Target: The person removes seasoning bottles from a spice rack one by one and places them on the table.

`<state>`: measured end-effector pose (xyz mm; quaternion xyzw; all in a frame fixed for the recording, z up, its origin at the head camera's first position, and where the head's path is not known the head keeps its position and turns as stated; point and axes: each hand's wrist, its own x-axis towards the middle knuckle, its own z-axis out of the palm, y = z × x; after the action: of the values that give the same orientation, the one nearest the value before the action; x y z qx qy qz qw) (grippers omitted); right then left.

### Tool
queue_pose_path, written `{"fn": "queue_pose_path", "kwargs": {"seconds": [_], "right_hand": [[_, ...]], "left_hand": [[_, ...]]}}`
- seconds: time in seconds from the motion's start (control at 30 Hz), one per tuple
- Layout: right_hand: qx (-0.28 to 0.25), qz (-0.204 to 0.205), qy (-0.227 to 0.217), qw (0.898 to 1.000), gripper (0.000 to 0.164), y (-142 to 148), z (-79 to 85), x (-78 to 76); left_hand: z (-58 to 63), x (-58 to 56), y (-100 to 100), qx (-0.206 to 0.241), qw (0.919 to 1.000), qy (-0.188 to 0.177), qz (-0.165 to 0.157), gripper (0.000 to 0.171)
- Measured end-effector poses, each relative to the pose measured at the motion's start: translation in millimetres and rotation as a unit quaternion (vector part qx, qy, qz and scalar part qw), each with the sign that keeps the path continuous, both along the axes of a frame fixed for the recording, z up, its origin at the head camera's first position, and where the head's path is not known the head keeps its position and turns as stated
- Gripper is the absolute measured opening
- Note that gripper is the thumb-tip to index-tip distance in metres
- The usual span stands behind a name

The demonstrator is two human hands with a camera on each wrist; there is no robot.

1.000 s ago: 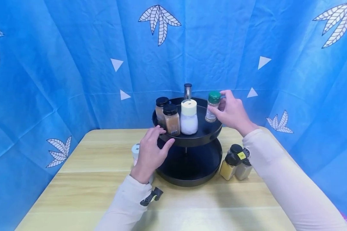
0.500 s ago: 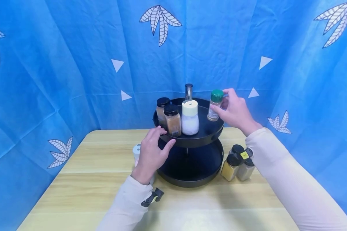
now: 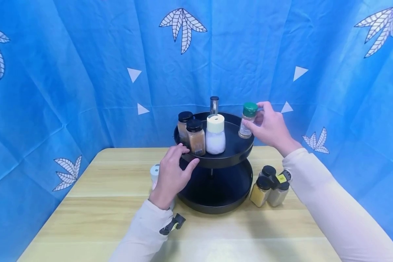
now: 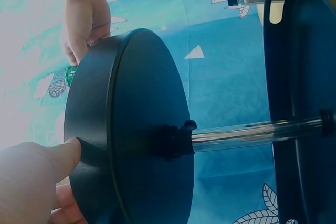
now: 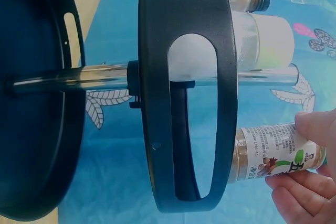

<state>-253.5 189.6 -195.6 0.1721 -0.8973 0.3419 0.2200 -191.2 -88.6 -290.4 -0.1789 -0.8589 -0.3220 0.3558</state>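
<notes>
In the head view my right hand (image 3: 272,125) pinches a small spice jar (image 3: 247,122) with a green cap. The jar stays upright at the right side of the rack's upper tray (image 3: 235,160); whether its base touches the tray cannot be told. The right wrist view shows thumb and fingers around the labelled jar (image 5: 275,150). My left hand (image 3: 173,171) touches the upper tray's front left rim, its thumb against the outer wall. Close to it stand two black-capped jars, one in front (image 3: 196,140), one behind (image 3: 184,125). A cream-capped white shaker (image 3: 215,136) stands beside them.
The black lower tray (image 3: 216,209) sits on the wooden table (image 3: 124,203). Black-capped jars, one with yellow contents (image 3: 259,193), stand right of it. A white-capped container (image 3: 154,173) is partly hidden behind my left hand. A blue curtain (image 3: 170,76) hangs behind.
My right hand has moved slightly right with the green-capped jar, toward the upper tray's right rim. My left hand keeps its place on the rim.
</notes>
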Motion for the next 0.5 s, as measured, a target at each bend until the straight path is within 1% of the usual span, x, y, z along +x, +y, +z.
{"fn": "queue_pose_path", "kwargs": {"seconds": [0.23,0.5], "right_hand": [[-0.001,-0.007,0.005,1.000,0.060,6.3,1.1,1.5],[-0.004,-0.014,-0.002,1.000,0.063,10.2,4.6,3.2]], "left_hand": [[0.3,0.4,1.1,-0.001,1.0000,-0.004,0.005,0.036],[0.1,-0.2,1.3,-0.001,1.0000,-0.001,0.003,0.036]]}}
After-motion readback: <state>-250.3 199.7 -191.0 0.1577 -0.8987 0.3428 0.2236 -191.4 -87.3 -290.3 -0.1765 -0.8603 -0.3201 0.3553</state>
